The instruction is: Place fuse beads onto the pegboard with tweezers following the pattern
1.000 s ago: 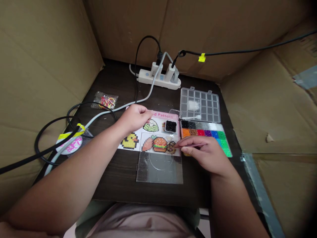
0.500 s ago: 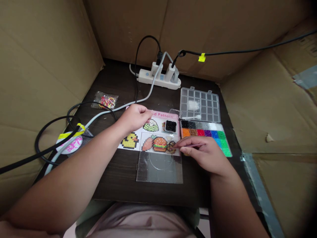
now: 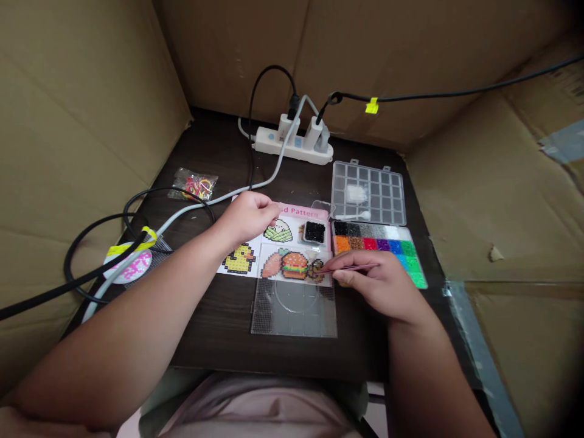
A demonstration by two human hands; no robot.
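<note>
My right hand (image 3: 371, 277) grips pink tweezers (image 3: 353, 268), their tips over the small brown figure beside the burger on the printed pattern sheet (image 3: 267, 246). A clear pegboard (image 3: 294, 316) overlaps the sheet's lower part and extends toward me. Closed in a pinch, my left hand (image 3: 250, 216) rests at the sheet's upper left; whatever its fingertips hold is hidden. A small clear tray of black beads (image 3: 314, 232) sits on the sheet, near the tweezers. Just beyond my right hand lies the bead box (image 3: 413, 261), its compartments sorted by colour and partly covered by that hand.
The box's clear lid (image 3: 387, 188) lies folded back, with a white scoop (image 3: 360, 216) on it. Behind stands a power strip (image 3: 292, 146) with cables. Cable loops (image 3: 68, 261) cross the left side, near a bag of small colourful pieces (image 3: 194, 184). Cardboard walls (image 3: 479, 182) surround the table.
</note>
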